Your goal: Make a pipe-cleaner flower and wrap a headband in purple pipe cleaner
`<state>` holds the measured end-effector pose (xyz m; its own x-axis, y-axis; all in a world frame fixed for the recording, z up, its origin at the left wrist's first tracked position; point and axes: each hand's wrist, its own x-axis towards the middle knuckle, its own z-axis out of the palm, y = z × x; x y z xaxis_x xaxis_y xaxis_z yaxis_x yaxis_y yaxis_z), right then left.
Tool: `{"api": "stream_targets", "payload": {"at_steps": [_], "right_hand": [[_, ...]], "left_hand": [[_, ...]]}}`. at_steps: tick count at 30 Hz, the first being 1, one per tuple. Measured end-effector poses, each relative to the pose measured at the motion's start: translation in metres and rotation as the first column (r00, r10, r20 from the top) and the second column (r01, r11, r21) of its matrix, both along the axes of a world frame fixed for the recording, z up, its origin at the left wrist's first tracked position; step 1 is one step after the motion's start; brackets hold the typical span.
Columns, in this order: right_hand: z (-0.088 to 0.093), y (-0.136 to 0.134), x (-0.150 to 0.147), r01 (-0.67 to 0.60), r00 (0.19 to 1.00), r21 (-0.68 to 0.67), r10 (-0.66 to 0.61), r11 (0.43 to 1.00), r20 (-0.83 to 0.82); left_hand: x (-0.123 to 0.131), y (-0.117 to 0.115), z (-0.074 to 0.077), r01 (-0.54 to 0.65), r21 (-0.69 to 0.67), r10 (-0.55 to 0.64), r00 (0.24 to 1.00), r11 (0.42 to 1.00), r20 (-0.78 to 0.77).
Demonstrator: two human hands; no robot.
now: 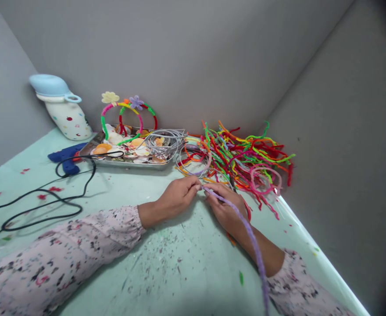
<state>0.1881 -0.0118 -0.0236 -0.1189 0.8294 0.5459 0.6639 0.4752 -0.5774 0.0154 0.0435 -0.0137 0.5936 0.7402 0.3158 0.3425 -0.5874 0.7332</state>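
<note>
From my end, on the head cam, the purple pipe cleaner (252, 237) is up front, just above the bench (166, 272), w/ its near end betw. both hands. L hand (180, 194) has thumb & fingers pinched tight at that end. R hand (227, 210) pinches the same strand right beside it, fingertips almost meeting the L ones. From there I see it run back over the R hand, bend down along the R forearm & leave at the bottom edge of my view. Can't tell if anything else is in the pinch; too small. Both sleeves are pale pink w/ a dark floral print. Beyond the hands, to the R, a big messy pile of pipe cleaners (242, 153), mostly red, green, orange & pink, w/ a pale pink ring (280, 180) at its R side. Beyond the L hand there's a metal tray (137, 166) of pale & orange pieces; two striped hoops (104, 120) stand up in it, one w/ a cream flower (110, 98), one w/ a purple flower (136, 102). A coil of grey wire (166, 137) lies at the tray's R end. Far L: white bottle (69, 116), blue lid, then a blue tool (64, 153) nr the tray & a looping black cord (44, 197).
</note>
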Motion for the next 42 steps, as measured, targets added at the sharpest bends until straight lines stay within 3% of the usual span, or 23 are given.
{"api": "stream_targets", "payload": {"at_steps": [7,24,42], "right_hand": [[0.0002,0.0011,0.0004,-0.054,0.999,0.061,0.054,0.997,0.006],[-0.0076,0.0028,0.001,-0.048,0.991,0.185,0.023,0.982,0.134],[-0.0004,-0.0015,-0.0029,-0.017,0.982,0.174,-0.017,0.985,0.189]], "left_hand": [[0.0,-0.0002,-0.0009,0.0,0.004,0.0,1.0,1.0,0.003],[0.0012,0.0009,-0.0012,-0.02,-0.058,0.023,0.999,0.998,0.045],[0.0023,0.0015,-0.0042,-0.033,-0.125,0.042,0.997,0.992,0.069]]}}
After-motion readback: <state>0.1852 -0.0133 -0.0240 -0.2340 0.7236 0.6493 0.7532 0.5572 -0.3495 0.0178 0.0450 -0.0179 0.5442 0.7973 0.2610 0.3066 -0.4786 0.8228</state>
